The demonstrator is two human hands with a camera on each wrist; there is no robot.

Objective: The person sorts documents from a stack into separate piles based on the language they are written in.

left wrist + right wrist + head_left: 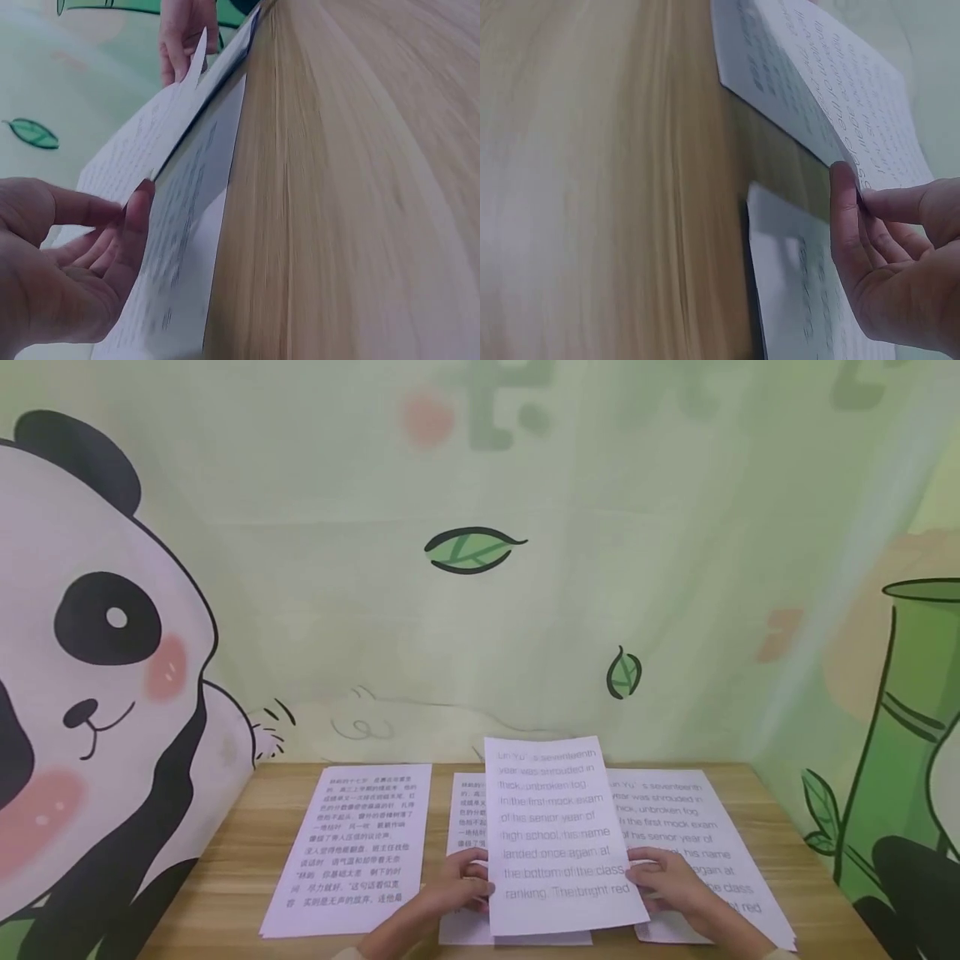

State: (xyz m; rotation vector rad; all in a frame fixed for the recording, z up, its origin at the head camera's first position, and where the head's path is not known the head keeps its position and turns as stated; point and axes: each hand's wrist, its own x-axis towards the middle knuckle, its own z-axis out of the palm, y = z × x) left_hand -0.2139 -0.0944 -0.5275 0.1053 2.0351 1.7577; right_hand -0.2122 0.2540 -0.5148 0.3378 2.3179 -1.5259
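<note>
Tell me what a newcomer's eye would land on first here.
First, the printed sheet raised above the wooden table, pinched at its sides by the left hand and right hand. Next, the big cartoon panda on the left wall. Then the paper stacks on the table, one with Chinese text at left.

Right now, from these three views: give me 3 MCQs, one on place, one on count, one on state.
1. Where is the raised sheet?
A. above the middle stack
B. on the left stack
C. off the table

2. How many paper stacks lie on the table?
A. one
B. three
C. five

3. How is the raised sheet held?
A. left hand only
B. lying loose
C. both hands at its side edges

Answers: 1 A, it hangs over the middle stack. 2 B, left stack, middle, right stack. 3 C, left hand and right hand each grip an edge.
</note>
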